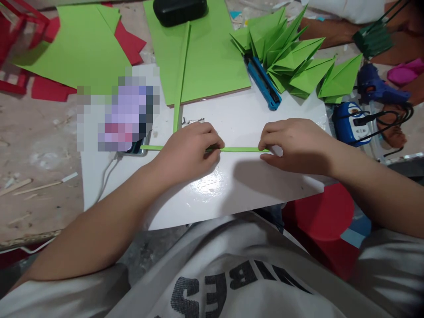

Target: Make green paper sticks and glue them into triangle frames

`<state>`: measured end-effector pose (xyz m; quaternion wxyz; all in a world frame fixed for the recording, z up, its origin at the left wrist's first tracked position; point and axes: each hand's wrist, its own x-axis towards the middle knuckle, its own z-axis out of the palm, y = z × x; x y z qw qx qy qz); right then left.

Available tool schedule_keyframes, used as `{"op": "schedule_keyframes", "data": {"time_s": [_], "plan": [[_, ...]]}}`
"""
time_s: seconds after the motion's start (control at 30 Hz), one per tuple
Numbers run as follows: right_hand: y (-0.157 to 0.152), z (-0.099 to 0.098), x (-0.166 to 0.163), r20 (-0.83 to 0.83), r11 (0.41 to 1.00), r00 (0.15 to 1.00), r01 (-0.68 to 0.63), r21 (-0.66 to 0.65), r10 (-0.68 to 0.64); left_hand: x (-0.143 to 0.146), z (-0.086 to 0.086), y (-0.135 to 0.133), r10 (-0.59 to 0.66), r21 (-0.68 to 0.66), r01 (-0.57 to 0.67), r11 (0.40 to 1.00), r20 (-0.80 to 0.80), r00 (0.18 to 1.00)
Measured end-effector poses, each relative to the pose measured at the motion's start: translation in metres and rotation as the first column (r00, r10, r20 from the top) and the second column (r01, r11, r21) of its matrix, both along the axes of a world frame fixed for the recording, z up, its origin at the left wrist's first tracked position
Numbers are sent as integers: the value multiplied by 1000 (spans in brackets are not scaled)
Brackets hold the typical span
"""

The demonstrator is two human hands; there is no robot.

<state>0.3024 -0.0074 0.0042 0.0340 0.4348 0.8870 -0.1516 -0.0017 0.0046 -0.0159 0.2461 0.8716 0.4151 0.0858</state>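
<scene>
A narrow green paper strip (243,149) lies crosswise just above the white board (285,190). My left hand (194,145) is closed around its middle, thumb and fingers pinched together. At the strip's right end, my right hand (291,143) holds it between bent fingers and thumb. The strip's left end reaches past my left wrist to a phone (134,148) whose screen is blurred out. Another folded green strip (181,79) runs from the green sheets (212,66) down behind my left hand.
A blue box cutter (263,81) lies beside several folded green paper pieces (308,66). At the right are a blue plug adapter (353,123) with a black cord and a glue gun (380,86). A black case (179,9) rests on the green sheets. Red paper (49,88) is at left.
</scene>
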Motion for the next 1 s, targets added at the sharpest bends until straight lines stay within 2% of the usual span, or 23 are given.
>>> {"op": "schedule_keyframes", "data": {"time_s": [0.13, 0.3, 0.47, 0.7, 1.0], "plan": [[-5, 1, -8, 33, 999, 998, 49, 16, -50, 6, -3, -2, 65, 0, -65, 998, -24, 998], [-10, 1, -12, 49, 991, 990, 126, 54, -129, 9, -3, -2, 62, -4, -62, 998, -48, 997], [-18, -5, -10, -17, 991, 995, 99, 91, -97, 8, 0, -2, 53, -54, -55, 997, -37, 998], [-35, -14, -8, -79, 963, 995, 82, 257, -64, 5, 2, -3, 18, -61, -18, 998, 3, 1000], [-52, -14, -16, -13, 952, 996, 87, 295, -87, 2, 5, -3, -12, -87, 19, 996, 74, 997]]}}
